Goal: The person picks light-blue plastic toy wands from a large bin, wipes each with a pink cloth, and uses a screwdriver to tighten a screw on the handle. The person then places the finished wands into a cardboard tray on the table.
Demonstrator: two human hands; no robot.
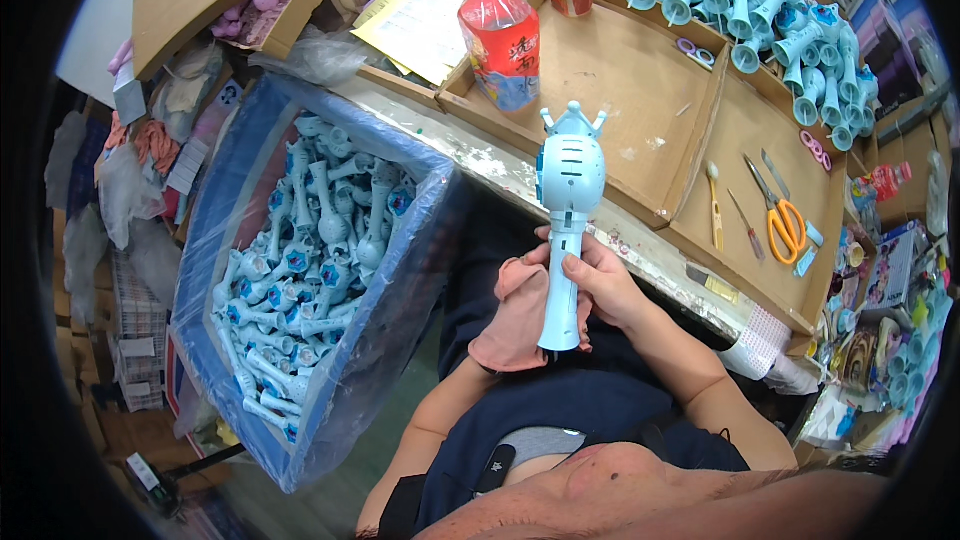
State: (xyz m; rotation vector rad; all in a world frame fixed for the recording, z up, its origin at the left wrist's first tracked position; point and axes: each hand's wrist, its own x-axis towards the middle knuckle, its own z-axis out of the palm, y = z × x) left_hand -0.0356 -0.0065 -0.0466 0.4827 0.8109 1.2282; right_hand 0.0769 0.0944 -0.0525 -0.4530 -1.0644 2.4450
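Observation:
A light blue plastic toy wand (567, 208) with a crown-shaped top stands upright over my lap. My right hand (600, 282) grips its handle from the right. My left hand (517, 315), covered by a pink cloth or glove, cups the handle from the left and below. Both hands are close to the front edge of the cardboard-covered workbench (620, 115).
A big blue plastic-lined box (400, 320) full of the same blue wands (310, 260) stands at my left. On the bench are a red drink bottle (500, 40), orange scissors (783, 218), small screwdrivers (714, 208) and a row of finished wands (770, 10) at the far right.

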